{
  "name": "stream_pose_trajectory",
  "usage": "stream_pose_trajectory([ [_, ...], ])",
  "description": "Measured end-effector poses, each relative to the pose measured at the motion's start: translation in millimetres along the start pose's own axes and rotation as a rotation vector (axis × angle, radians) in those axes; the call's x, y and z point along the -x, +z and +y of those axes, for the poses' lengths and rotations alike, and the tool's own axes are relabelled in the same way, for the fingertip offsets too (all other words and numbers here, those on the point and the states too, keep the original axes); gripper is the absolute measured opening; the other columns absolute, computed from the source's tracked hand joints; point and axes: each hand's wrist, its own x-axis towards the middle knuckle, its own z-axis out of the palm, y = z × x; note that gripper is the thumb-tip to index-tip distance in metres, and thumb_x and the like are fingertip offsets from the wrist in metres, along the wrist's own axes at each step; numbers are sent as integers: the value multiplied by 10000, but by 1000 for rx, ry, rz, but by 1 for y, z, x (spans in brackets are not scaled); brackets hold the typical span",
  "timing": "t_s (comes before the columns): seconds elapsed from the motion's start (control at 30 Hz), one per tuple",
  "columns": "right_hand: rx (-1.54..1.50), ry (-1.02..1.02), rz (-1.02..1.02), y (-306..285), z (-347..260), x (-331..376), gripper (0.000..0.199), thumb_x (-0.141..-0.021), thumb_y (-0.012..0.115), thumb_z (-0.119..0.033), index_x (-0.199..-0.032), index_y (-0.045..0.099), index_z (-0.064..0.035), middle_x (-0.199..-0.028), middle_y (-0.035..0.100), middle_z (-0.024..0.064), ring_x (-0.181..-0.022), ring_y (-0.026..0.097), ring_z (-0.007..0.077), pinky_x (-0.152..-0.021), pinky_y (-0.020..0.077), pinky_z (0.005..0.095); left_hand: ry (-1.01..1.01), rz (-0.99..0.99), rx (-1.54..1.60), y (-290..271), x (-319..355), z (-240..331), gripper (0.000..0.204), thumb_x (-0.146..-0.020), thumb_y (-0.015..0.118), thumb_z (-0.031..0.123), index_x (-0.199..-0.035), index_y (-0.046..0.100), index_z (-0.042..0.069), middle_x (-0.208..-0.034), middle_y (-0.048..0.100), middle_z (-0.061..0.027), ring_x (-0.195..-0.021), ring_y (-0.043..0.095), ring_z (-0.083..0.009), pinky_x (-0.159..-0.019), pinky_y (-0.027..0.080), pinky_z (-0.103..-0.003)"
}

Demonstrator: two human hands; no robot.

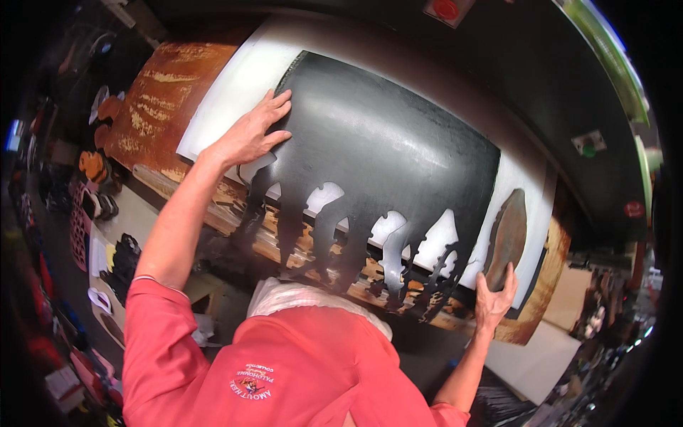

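Sheet (384, 149): big black sheet with cut-out fingers, lying on the white desk (235, 78); looking floppy, awkward.
Left hand (250, 135): pressing flat, fingers spread, on its left edge.
Right hand (494, 295): pinching a brown offcut (506, 238).
Hold: probably both side edges.

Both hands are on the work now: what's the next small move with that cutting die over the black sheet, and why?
Probably slide the cutting die left onto uncut black sheet. The right hand grips the die's lower end, off the sheet's right edge over the white board. The left hand lies flat on the sheet's left edge, pinning it. The near edge is already cut into notches; the middle is whole.
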Motion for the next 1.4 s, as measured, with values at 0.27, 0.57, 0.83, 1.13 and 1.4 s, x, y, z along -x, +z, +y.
stream_pose_trajectory([
  [0.27,-853,238,-140,-44,-30,-3,692,-922,737,-36,-1560,496,78,-1362,664,162,-1133,666,191,-972,531,308,182,405,101,29,4,-12,426,-982,738,57,-1394,637,19,-1509,635,-149,-1452,550,-392,-1204,468,-455],
  [0.57,-291,-378,-392,21,-176,-16,861,-745,891,-120,-1524,551,18,-1530,553,282,-1392,577,362,-1192,443,474,93,466,184,26,7,-9,459,-984,663,-41,-1440,617,-8,-1500,628,-190,-1439,562,-385,-1212,460,-444],
  [0.83,85,-782,-291,126,-282,-45,1138,-644,1002,-336,-1594,449,-42,-1542,407,390,-1342,464,516,-1093,472,601,71,453,193,25,7,-7,460,-959,675,-64,-1416,630,-28,-1480,638,-194,-1439,555,-394,-1201,473,-454],
  [1.13,307,-1568,-399,47,-295,-82,851,-728,800,-16,-1515,607,-275,-1603,435,244,-1444,445,489,-1165,431,641,65,449,242,22,5,-7,418,-963,664,-55,-1380,632,-66,-1449,644,-219,-1422,558,-414,-1193,476,-468],
  [1.4,-37,-357,-466,96,-287,11,1144,-755,961,-309,-1674,340,-28,-1677,355,308,-1483,450,457,-1233,377,537,69,424,234,20,4,-7,355,-989,633,-27,-1338,655,-91,-1433,649,-232,-1416,558,-412,-1201,466,-474],
])
